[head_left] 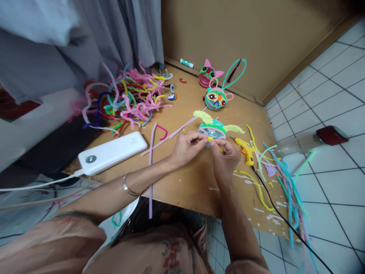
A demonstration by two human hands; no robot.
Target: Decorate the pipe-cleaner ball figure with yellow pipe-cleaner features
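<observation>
My left hand [188, 146] and my right hand [225, 154] meet over the middle of the table. Their fingertips pinch a small piece of yellow pipe cleaner [210, 139] between them. Just behind my fingers sits a round clear ornament [214, 132] trimmed with green and pink pipe cleaner, with two fuzzy pale yellow ears sticking out; my fingers partly hide its front. To the right of my right hand lies a yellow hot glue gun [245, 150], its nozzle pointing toward the ornament.
Two decorated figures [216, 98] and a glue stick [186, 63] stand or lie at the back. A heap of coloured pipe cleaners [134, 95] and a white power bank [112, 153] are on the left. More pipe cleaners [288, 190] overhang the right edge, beside the black cord [281, 213].
</observation>
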